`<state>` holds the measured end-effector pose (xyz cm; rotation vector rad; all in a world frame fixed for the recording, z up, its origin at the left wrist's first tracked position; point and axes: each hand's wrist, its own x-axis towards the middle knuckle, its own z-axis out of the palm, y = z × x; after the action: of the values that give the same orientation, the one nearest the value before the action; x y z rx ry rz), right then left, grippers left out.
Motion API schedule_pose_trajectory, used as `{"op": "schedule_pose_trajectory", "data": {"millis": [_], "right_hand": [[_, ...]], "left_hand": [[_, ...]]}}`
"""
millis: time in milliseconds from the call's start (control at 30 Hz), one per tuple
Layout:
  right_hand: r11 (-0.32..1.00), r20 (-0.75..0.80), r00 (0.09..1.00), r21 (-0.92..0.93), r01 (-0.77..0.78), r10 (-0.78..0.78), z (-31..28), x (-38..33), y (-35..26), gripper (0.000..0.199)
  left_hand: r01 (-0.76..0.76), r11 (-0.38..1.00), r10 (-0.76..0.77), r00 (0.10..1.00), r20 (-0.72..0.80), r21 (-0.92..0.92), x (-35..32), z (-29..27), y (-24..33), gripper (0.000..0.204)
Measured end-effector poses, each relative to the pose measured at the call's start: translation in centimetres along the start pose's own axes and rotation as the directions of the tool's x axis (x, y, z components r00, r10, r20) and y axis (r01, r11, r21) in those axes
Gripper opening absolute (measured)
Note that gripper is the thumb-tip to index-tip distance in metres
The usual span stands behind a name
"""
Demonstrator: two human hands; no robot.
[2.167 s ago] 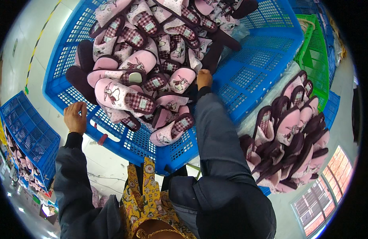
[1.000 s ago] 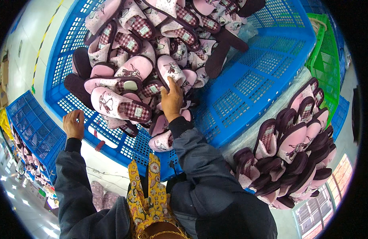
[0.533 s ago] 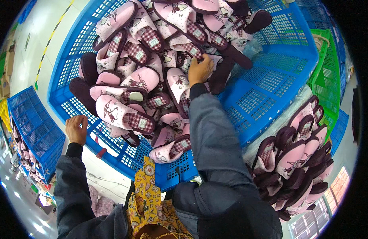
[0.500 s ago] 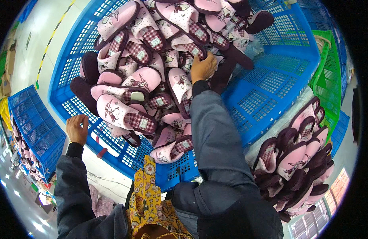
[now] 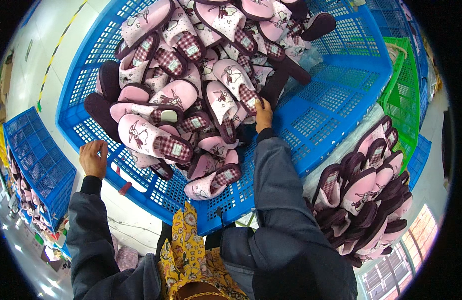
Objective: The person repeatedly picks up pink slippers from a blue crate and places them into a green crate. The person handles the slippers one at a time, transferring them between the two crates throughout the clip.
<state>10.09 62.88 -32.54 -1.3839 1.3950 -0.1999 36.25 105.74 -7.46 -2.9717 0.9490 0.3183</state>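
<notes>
A heap of pink-and-white slippers with dark soles and checked insoles fills much of a large blue plastic basket. My right hand is closed on the heel end of one slipper, at the right side of the heap. Its printed toe points away, up and to the left, and lies over its neighbours. Just outside the basket's near left rim, my left hand is raised with its fingers curled. Nothing shows in it. Whether it touches the rim is hard to tell.
More slippers are piled at the right, outside the basket. Behind them stands a green crate. A smaller blue crate is at the left, with slippers beside it. Crumpled clear plastic lies in the basket.
My right hand has come nearer and slightly right, bringing a slipper by its heel over the heap. My left hand stays almost in place.
</notes>
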Motion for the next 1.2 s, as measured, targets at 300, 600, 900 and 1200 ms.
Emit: {"op": "schedule_pose_trajectory", "data": {"millis": [300,600,900,1200], "right_hand": [[0.924,-0.126,0.976,-0.362,0.122,-0.178,-0.5,1.7,3.2,0.038],[0.733,0.133,0.875,-0.497,0.465,-0.465,3.4,2.7,1.2,0.025],[0.637,0.391,0.799,-0.484,0.601,-0.457,2.7,1.6,0.5,0.049],[0.662,0.457,0.859,-0.572,0.483,-0.232,2.6,0.5,-2.3,0.044]], "left_hand": [[-0.001,1.000,0.001,1.000,-0.023,0.001,0.0,0.2,-0.1,0.010],[-0.023,1.000,0.023,1.000,-0.014,0.000,0.2,-0.1,0.2,0.009],[-0.031,0.999,0.031,0.999,-0.029,0.015,0.0,0.4,-0.2,0.010],[-0.035,0.999,0.033,0.998,-0.048,-0.028,-0.2,0.5,-0.4,0.009]]}}
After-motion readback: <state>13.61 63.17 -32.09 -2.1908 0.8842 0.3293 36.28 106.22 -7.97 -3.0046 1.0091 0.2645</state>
